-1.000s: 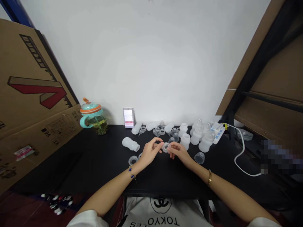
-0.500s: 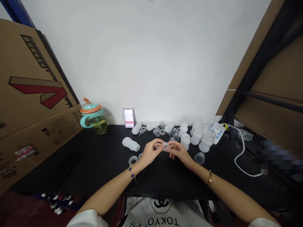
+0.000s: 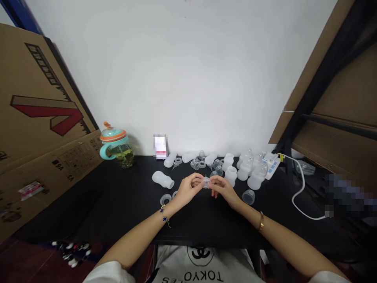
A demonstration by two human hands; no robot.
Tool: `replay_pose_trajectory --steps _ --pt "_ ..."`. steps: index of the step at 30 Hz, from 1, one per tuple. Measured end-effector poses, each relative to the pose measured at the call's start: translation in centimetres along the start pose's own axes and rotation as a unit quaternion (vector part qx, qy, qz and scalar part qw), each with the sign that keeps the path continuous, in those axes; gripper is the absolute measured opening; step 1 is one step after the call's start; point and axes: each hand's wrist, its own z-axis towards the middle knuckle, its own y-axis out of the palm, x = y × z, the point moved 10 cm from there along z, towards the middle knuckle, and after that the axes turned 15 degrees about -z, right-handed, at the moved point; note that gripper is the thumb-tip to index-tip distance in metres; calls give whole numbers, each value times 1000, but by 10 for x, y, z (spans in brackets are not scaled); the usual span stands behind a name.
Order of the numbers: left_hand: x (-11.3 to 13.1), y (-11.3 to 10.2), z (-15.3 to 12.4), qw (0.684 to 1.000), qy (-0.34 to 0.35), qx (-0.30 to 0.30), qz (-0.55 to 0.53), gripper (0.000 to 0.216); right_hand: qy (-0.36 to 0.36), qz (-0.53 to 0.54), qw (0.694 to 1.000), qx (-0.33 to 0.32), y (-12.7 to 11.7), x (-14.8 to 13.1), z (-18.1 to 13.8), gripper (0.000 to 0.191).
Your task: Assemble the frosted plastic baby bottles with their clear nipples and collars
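Pinching the small translucent plastic ring (image 3: 206, 182) between both sets of fingertips, you hold it just above the black tabletop (image 3: 123, 204), near the middle of the desk. Your left hand (image 3: 188, 190) closes on its left edge with thumb and forefinger; your right hand (image 3: 222, 188) closes on its right edge the same way. Judging by its size and thin walls, the ring should be very light and fairly stiff, smooth enough to slip, so the rim is the place to grip, opposite sides squeezed lightly. It looks cloudy-clear and round; whether there is a soft part seated in it is too small to tell.

Two similar clear rings (image 3: 165, 199) lie on the table just beside your left wrist. A milky white bottle body (image 3: 162, 179) lies on its side beyond them, and a clear domed cap (image 3: 248, 197) sits near your right hand. More white bottles (image 3: 257, 176) stand further back.
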Motion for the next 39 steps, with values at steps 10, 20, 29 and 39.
replay_pose_trajectory --steps 10,20,29,39 --pt "-10 2 2 999 -12 -15 39 32 1 6 1000 30 -6 -2 -2 36" --pt "-3 -3 0 998 20 4 53 25 -16 -57 998 -22 5 8 2 39" --pt "1 6 -2 990 51 -20 130 19 -28 -135 991 -1 2 6 -2 36" --pt "5 11 -2 987 60 -33 146 14 -55 -172 984 13 0 -9 -5 33"
